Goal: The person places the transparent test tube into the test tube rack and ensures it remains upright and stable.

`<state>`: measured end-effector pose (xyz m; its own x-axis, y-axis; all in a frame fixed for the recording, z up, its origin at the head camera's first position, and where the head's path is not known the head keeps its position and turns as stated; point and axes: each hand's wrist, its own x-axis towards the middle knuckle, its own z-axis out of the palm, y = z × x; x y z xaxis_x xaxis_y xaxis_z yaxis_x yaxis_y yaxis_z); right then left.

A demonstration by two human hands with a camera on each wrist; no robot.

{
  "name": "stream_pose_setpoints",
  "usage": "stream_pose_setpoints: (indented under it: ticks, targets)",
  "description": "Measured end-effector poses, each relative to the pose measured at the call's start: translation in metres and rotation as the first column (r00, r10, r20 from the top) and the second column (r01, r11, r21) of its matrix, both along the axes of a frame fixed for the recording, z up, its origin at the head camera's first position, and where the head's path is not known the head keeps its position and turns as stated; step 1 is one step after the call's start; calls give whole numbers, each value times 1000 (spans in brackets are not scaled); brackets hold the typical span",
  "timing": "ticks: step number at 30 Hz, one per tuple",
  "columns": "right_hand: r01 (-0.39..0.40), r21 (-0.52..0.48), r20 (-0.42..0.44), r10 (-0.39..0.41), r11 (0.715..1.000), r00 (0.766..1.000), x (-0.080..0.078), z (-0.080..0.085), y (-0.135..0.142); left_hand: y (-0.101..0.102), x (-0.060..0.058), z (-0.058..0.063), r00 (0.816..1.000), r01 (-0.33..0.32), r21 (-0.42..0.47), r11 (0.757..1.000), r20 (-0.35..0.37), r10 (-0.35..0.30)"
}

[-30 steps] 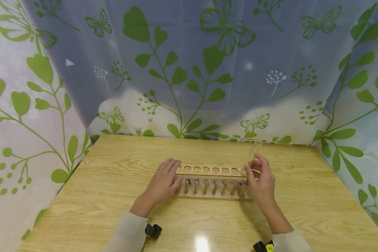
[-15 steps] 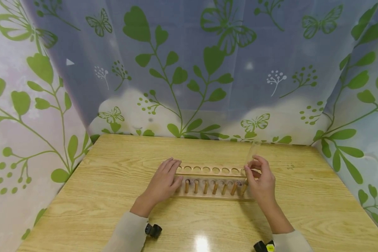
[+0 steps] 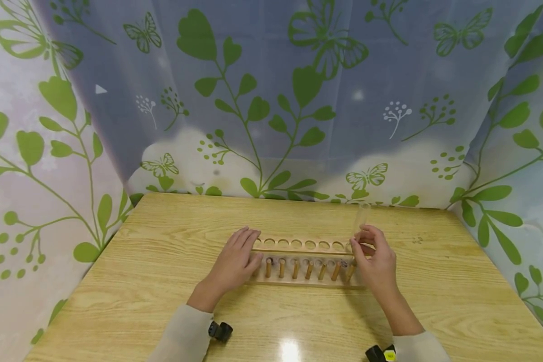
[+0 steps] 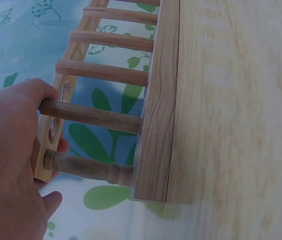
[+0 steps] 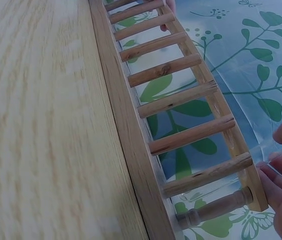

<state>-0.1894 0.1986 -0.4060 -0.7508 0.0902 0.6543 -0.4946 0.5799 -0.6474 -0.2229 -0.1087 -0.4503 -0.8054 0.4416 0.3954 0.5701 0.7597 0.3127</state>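
A wooden test tube rack [image 3: 289, 284] stands on the table, with a row of round holes in its upper bar and upright pegs in front. My left hand [image 3: 233, 261] holds the rack's left end, fingers over the upper bar [image 4: 42, 160] in the left wrist view. At the opposite end, my right hand [image 3: 377, 259] pinches a clear test tube [image 3: 361, 217] between thumb and fingers. The tube rises above the last hole on the right, leaning slightly. Its lower part is hidden by the hand, so how deep it sits cannot be told.
The wood-grain table [image 3: 163, 281] extends around the rack on all sides. A curtain [image 3: 271, 125] printed with green leaves and butterflies closes off the back and both sides. Wrist cameras [image 3: 220, 332] sit near both sleeves.
The top of the test tube has swung a little to the left, so it leans less. My left hand and the rack have stayed where they were.
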Motion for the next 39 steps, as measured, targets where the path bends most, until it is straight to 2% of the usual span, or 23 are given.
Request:
stream_pose_setpoints:
  ticks: [12,25,28,35,39]
  targets:
    - [-46,16,-13,46,999,999,0,1,3,0,1,1,1000,2,14,1000,7,-2]
    - [-39,37,-17,39,999,999,-2,2,3,0,0,-1,1000,-1,4,1000,-5,1]
    - [-31,44,-10,32,999,999,-5,-3,5,-1,-1,0,1000,0,3,1000,-3,0]
    - [-24,23,9,24,999,1000,-21,-28,17,-2,-1,-1,1000,2,0,1000,-3,-2]
    - [-38,22,-13,38,999,999,-24,-32,21,-1,-1,-1,1000,4,0,1000,3,-4]
